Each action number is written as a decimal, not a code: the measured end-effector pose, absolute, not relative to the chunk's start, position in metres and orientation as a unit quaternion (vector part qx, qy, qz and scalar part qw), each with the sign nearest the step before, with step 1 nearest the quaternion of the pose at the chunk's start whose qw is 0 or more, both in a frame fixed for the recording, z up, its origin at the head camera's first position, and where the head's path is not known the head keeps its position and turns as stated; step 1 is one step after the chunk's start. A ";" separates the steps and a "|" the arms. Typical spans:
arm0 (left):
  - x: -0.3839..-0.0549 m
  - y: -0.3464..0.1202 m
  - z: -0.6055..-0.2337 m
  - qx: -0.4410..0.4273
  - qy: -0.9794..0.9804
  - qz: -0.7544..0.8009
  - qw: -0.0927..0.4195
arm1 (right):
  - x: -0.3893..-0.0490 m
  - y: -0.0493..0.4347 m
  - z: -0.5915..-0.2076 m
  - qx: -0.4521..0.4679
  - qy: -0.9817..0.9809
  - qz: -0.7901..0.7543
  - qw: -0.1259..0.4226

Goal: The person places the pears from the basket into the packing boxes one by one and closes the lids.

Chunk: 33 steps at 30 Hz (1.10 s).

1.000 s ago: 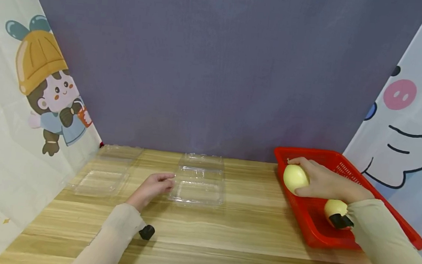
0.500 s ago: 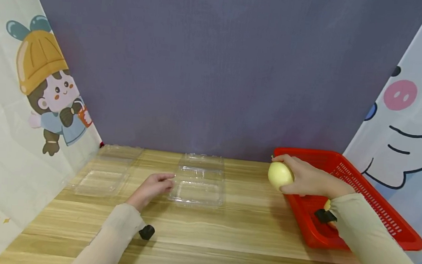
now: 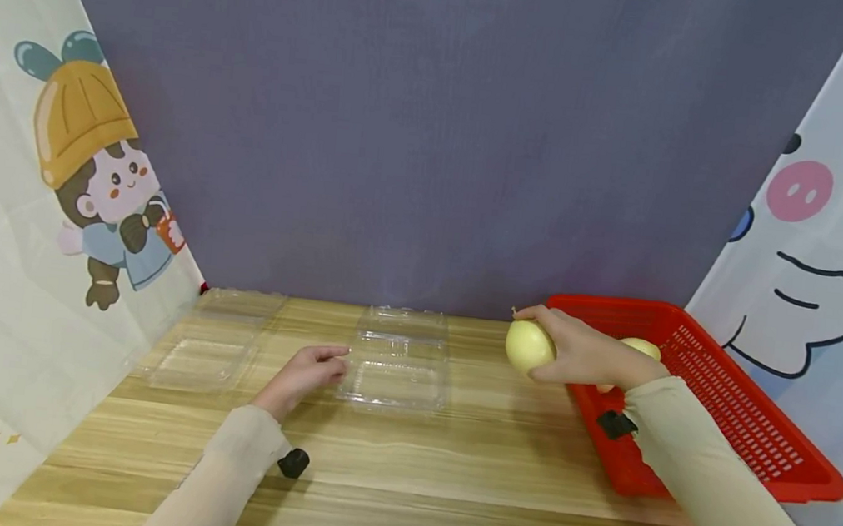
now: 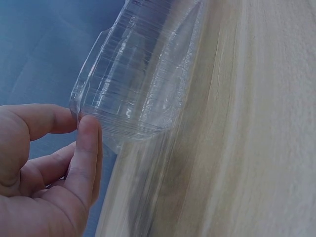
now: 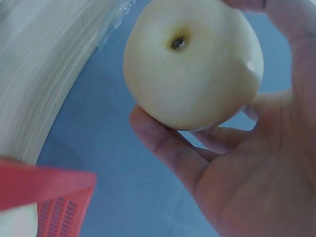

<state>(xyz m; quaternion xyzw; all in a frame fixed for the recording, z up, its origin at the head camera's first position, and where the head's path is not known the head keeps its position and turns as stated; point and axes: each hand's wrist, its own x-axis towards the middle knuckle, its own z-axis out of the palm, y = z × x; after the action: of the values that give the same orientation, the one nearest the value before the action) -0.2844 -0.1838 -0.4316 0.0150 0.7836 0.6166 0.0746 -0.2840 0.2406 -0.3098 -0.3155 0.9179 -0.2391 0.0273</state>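
Note:
In the head view my right hand (image 3: 585, 352) grips a pale yellow apple (image 3: 529, 347), stem up, in the air just left of the red basket (image 3: 625, 473). The right wrist view shows fingers and thumb around this apple (image 5: 197, 69), its dark dimple facing the camera. My left hand (image 3: 304, 380) is at the left side of an opened clear plastic clamshell box (image 3: 396, 384). Up close in the left wrist view, the thumb and a finger of that hand (image 4: 54, 173) pinch the rim of the box (image 4: 133, 84).
Another yellow apple (image 3: 643, 347) lies in the basket, partly behind my right arm. A second clear clamshell box (image 3: 206, 359) stands opened at the left of the wooden table (image 3: 401, 495). A grey-blue backdrop (image 3: 432, 139) rises behind the table.
My right hand has carried the apple leftward, from over the basket out past its left rim. The left hand stays in place at the box.

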 end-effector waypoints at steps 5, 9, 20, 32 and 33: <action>-0.284 -0.184 -0.431 0.018 0.782 0.618 0.075 | -0.287 0.230 -0.312 -0.314 0.916 -0.246 0.039; -0.283 -0.183 -0.431 0.016 0.783 0.617 0.074 | -0.291 0.221 -0.316 -0.321 0.915 -0.242 0.038; -0.284 -0.184 -0.430 0.020 0.783 0.617 0.071 | -0.301 0.191 -0.329 -0.348 0.910 -0.227 0.017; -0.283 -0.182 -0.429 0.016 0.783 0.618 0.076 | -0.299 0.162 -0.344 -0.352 0.899 -0.260 0.017; -0.283 -0.182 -0.429 0.016 0.784 0.616 0.076 | -0.299 0.160 -0.346 -0.350 0.898 -0.265 0.019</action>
<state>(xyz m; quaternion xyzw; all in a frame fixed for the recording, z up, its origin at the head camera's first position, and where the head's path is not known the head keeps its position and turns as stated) -0.2827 -0.1819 -0.4291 0.0161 0.7838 0.6161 0.0759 -0.2992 0.1596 -0.3458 -0.3498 0.8984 -0.2648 0.0191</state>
